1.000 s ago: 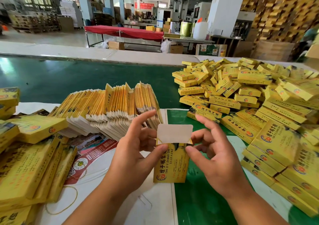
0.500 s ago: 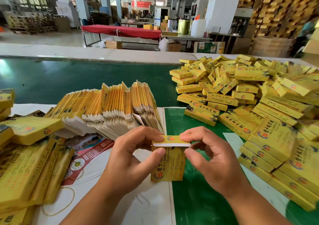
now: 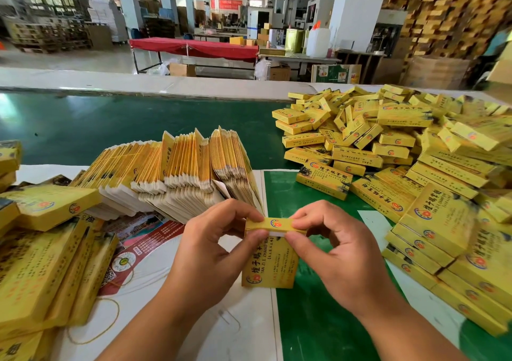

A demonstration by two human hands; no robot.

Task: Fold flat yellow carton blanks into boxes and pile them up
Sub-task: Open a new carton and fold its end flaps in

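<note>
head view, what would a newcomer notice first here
Dead centre, the left hand and right hand pinch the top flap of a small yellow carton. To the right sprawls a heap of folded boxes; behind the left hand stands a fanned row of flat blanks on the green table.

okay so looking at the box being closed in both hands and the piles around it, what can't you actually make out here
Head view only:
- Box: bottom end faces away; left hand and right hand cover its top corners.
- Flat blanks: print hidden, only their edges show.
- Folded pile: cut off by the right edge, far boxes blurred.
</note>
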